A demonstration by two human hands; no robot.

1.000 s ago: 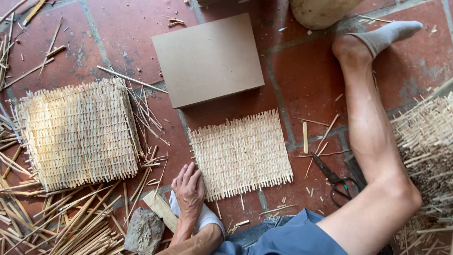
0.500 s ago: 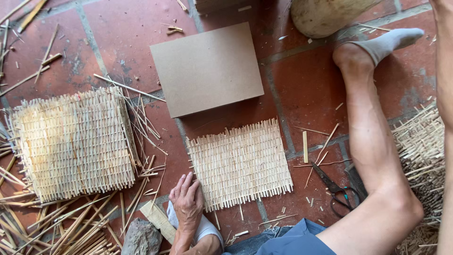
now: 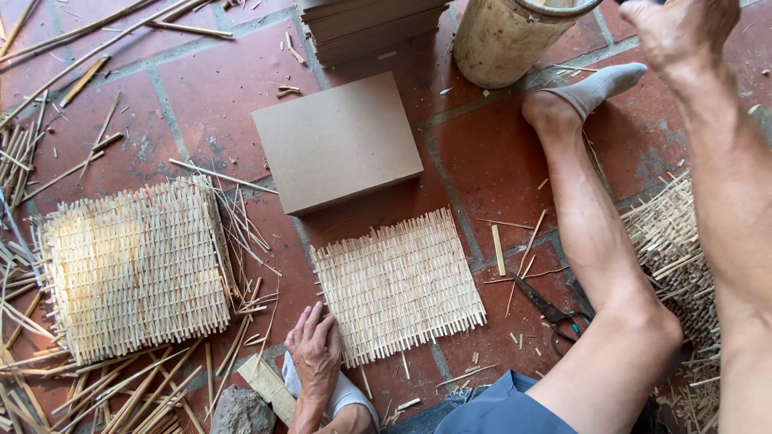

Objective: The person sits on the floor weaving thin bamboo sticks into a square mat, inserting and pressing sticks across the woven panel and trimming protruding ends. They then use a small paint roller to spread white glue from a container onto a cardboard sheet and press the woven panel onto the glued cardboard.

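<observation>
Woven mat (image 3: 398, 285) beside left grip (image 3: 315, 354)

Bare arms, no sleeves. Left hand (image 3: 315, 351) and right hand (image 3: 683, 30) bare, no gloves or rings visible. Grey-blue shorts (image 3: 498, 410), bare legs, grey ankle socks (image 3: 599, 87); second sock whitish at the other foot.

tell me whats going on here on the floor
A person sits on a red tiled floor among bamboo strips. The left hand rests flat beside a small woven mat; the right hand is raised near a bamboo tube. A brown board, a bigger woven stack and scissors lie nearby.
</observation>
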